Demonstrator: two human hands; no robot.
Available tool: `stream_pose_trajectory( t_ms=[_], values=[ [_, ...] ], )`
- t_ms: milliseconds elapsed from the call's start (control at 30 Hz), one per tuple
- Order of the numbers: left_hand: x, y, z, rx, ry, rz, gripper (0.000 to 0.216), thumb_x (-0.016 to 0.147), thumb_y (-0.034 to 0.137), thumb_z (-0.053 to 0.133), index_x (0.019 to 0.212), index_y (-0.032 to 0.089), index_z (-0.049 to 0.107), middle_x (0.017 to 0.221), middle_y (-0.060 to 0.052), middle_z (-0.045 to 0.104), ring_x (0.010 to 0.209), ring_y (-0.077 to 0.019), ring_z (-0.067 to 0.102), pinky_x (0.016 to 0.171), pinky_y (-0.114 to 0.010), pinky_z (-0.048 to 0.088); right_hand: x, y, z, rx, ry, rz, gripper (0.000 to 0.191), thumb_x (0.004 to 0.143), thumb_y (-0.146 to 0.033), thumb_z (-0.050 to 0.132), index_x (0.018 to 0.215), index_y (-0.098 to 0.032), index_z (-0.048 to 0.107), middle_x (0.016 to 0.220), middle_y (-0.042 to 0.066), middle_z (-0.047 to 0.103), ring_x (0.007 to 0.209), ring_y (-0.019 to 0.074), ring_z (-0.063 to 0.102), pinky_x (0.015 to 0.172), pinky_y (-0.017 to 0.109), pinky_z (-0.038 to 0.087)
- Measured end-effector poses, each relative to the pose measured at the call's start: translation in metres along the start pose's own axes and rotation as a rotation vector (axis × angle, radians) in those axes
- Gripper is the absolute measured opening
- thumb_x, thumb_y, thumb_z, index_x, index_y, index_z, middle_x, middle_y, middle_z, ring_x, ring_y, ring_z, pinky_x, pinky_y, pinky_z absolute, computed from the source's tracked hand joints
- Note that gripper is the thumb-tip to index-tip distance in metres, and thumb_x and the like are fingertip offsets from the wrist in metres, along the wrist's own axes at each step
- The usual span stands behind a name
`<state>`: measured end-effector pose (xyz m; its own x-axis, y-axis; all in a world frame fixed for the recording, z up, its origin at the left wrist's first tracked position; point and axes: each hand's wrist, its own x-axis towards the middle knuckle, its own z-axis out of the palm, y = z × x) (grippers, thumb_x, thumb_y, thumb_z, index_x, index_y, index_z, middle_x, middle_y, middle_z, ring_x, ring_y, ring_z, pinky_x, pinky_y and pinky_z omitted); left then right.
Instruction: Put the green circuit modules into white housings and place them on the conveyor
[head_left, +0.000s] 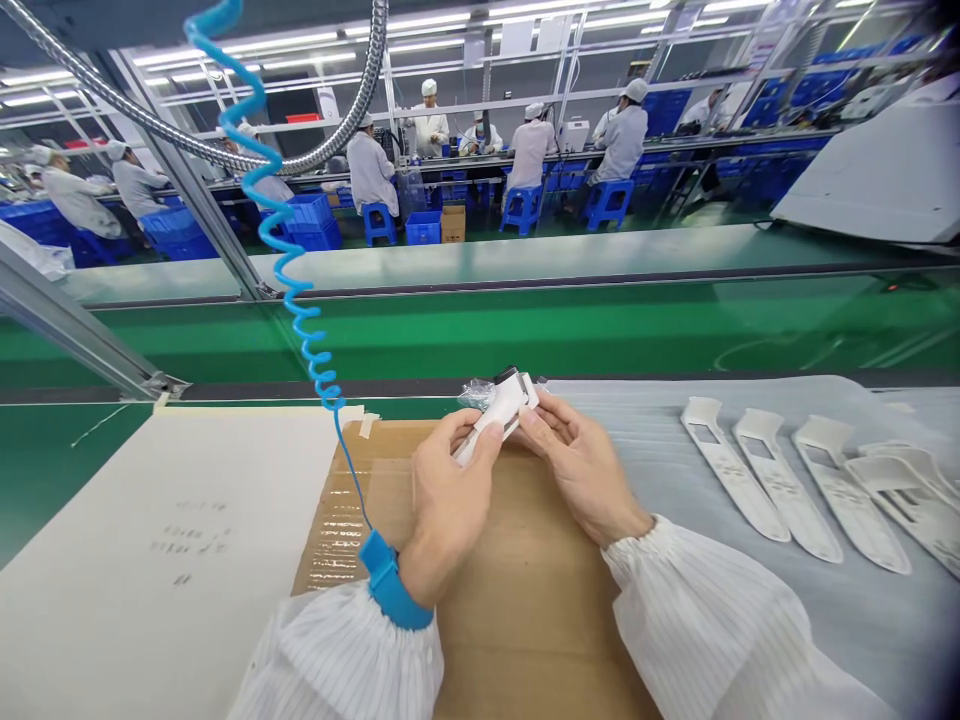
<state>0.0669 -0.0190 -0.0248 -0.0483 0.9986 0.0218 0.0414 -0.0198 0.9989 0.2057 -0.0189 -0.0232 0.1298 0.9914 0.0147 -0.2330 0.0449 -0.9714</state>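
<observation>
Both hands hold a small white plastic housing [504, 398] with a dark part at its far end, raised over a brown cardboard sheet [540, 570]. My left hand [456, 480] is closed round its near, lower end, thumb on top. My right hand [585, 465] pinches its right side near the far end. The fingers under the piece are hidden. Crumpled clear plastic [475, 392] shows just behind it. A blue wrist strap [396, 585] sits on my left wrist, joined to a coiled blue cord [300, 290].
Several long white plastic shells [739, 470] lie on a pale foam sheet [645, 440] at right. A white board [247, 490] with faint writing lies at left. Beyond runs a green conveyor belt [480, 335]. A metal post [180, 170] rises at left. Several people sit at far benches.
</observation>
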Motion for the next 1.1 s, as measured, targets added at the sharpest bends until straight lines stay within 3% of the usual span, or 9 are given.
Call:
stream_pose_trajectory(
  t_ms=[167,367,433,500,600,733,867,1033,1100],
  values=[
    [-0.005,0.005,0.0,0.126,-0.014,0.109,0.023,0.09,0.04,0.062,0.105,0.023,0.068,0.103,-0.003,0.073,0.095,-0.0187,0.068,0.084,-0.029,0.051,0.0,0.001,0.001,-0.018,0.015,-0.001,0.049,0.078,-0.049,0.078,0.119,-0.023,0.067,0.116,0.008,0.073,0.112,0.0259,0.066,0.104,0.044,0.048],
    [-0.011,0.011,-0.005,0.716,-0.333,0.264,0.037,0.094,0.032,0.053,0.131,0.024,0.054,0.112,-0.008,0.071,0.097,-0.0274,0.068,0.083,-0.038,0.051,0.0,0.0,0.006,0.287,0.015,0.103,0.046,0.085,-0.064,0.063,0.107,-0.025,0.071,0.114,0.005,0.074,0.113,0.0235,0.064,0.102,0.038,0.049],
    [-0.013,0.011,-0.004,0.919,-0.445,0.259,0.033,0.095,0.026,0.044,0.126,0.02,0.056,0.107,-0.012,0.071,0.091,-0.0305,0.069,0.077,-0.04,0.051,-0.002,-0.003,0.005,0.476,0.042,0.214,0.051,0.089,-0.069,0.051,0.09,-0.023,0.072,0.088,0.004,0.075,0.096,0.0208,0.068,0.094,0.036,0.053],
    [-0.016,0.013,-0.001,1.023,-0.535,0.268,0.032,0.092,0.019,0.043,0.119,0.018,0.059,0.101,-0.013,0.072,0.088,-0.0323,0.069,0.074,-0.041,0.051,-0.004,-0.006,0.003,0.628,0.071,0.304,0.054,0.092,-0.067,0.046,0.07,-0.021,0.064,0.052,-0.001,0.057,0.064,0.0158,0.062,0.079,0.032,0.055],
    [-0.014,0.013,0.0,1.036,-0.601,0.27,0.031,0.087,0.015,0.046,0.114,0.017,0.062,0.098,-0.015,0.072,0.087,-0.034,0.069,0.074,-0.043,0.051,-0.006,-0.009,-0.003,0.734,0.082,0.345,0.057,0.093,-0.065,0.045,0.059,-0.021,0.054,0.038,-0.006,0.033,0.043,0.0112,0.042,0.061,0.028,0.052],
    [0.001,0.013,-0.018,0.824,-0.581,0.185,0.028,0.092,0.038,0.056,0.114,0.022,0.065,0.1,-0.01,0.074,0.089,-0.0306,0.07,0.078,-0.041,0.053,-0.004,-0.012,0.0,0.65,-0.033,0.36,0.047,0.093,-0.062,0.05,0.076,-0.02,0.064,0.059,-0.002,0.056,0.065,0.0156,0.059,0.069,0.031,0.053],
    [0.012,0.018,-0.037,0.761,-0.405,0.304,0.07,0.079,0.049,0.076,0.14,0.029,0.046,0.131,-0.005,0.064,0.119,-0.0296,0.06,0.099,-0.043,0.048,-0.007,-0.01,0.014,0.526,-0.232,0.316,0.033,0.089,-0.053,0.064,0.089,-0.02,0.067,0.086,0.003,0.068,0.091,0.0188,0.064,0.084,0.032,0.053],
    [-0.005,0.022,-0.018,0.811,-0.243,0.459,0.04,0.099,0.052,0.041,0.129,0.027,0.053,0.131,-0.005,0.063,0.115,-0.0246,0.06,0.096,-0.042,0.048,-0.015,0.005,0.023,0.495,-0.149,0.329,0.029,0.081,-0.048,0.076,0.089,-0.02,0.069,0.09,0.005,0.07,0.101,0.0223,0.065,0.09,0.035,0.054],
    [-0.011,0.022,-0.01,0.859,-0.191,0.493,0.039,0.099,0.052,0.042,0.124,0.025,0.055,0.129,-0.006,0.064,0.113,-0.0255,0.061,0.094,-0.043,0.049,-0.015,0.008,0.021,0.491,-0.149,0.343,0.028,0.081,-0.045,0.077,0.091,-0.02,0.07,0.091,0.006,0.071,0.103,0.0227,0.065,0.092,0.036,0.054]
  ],
)
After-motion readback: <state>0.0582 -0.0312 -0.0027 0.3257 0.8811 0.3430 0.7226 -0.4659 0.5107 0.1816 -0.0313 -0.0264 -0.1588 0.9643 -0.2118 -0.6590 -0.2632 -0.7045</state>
